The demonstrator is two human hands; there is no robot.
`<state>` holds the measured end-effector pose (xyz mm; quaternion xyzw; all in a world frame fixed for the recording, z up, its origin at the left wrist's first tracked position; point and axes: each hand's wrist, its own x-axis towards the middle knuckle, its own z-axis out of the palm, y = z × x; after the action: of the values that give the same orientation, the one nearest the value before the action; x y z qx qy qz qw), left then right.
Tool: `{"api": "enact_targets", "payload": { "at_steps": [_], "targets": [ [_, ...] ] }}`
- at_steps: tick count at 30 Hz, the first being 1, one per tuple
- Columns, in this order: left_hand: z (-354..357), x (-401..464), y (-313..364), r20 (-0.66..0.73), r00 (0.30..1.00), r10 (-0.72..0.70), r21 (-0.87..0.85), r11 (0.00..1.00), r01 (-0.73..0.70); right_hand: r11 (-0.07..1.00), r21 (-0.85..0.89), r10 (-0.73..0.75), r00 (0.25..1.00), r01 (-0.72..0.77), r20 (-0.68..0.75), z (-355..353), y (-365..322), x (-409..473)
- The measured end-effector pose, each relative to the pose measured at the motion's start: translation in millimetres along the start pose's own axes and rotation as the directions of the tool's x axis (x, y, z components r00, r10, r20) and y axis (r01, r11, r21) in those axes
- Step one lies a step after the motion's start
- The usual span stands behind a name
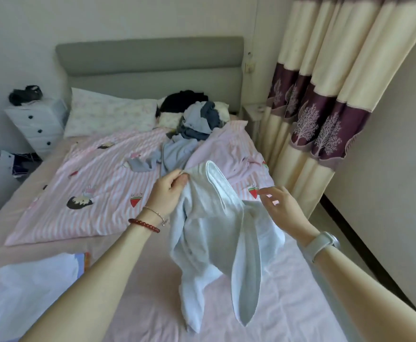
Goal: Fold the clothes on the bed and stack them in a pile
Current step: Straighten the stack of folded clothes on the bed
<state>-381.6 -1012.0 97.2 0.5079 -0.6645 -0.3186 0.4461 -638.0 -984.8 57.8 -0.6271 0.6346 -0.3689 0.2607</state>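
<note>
Nearest, at seven o'clock, a thin white sheet-like cloth (29, 292) lies crumpled on the smooth pink bed (288, 304). Going right, the left hand (167, 191) pinches the top edge of a pale, soft towelling garment (209, 240), held up at centre, its thick rolled hem looping and limp tails drooping toward six o'clock. At three o'clock the right hand (281, 208) hovers just beside it, fingers spread and loose, holding nothing. Hung from one pinch, the heavy cloth could slide free or twist, and I judge a crooked fold likely unless the right hand catches an edge. Up at twelve o'clock a tangled heap of blue-grey and black clothes (192, 119) waits; tugging could topple it off the striped quilt (98, 176).
</note>
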Motion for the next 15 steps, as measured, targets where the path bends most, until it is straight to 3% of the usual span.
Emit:
{"api": "enact_targets", "payload": {
  "at_steps": [4, 9, 12, 15],
  "targets": [
    [-26, 8, 61, -0.032, 0.99, 0.135, -0.072, 0.988, -0.137, 0.975, 0.22, -0.078, 0.959, 0.017, 0.272, 3, -56, -6],
    [-47, 17, 109, -0.013, 0.967, 0.254, -0.073, 0.964, -0.254, 0.899, 0.422, -0.245, 0.936, 0.121, 0.253, 22, -105, -21],
    [-67, 23, 108, -0.097, 0.981, 0.168, -0.107, 0.978, -0.178, 0.88, 0.468, -0.228, 0.938, 0.083, 0.261, 30, -108, -32],
    [-88, 22, 91, -0.142, 0.987, -0.075, -0.304, 0.952, 0.029, 0.886, 0.456, -0.155, 0.98, 0.082, 0.125, 21, -109, -32]
  ]
}}
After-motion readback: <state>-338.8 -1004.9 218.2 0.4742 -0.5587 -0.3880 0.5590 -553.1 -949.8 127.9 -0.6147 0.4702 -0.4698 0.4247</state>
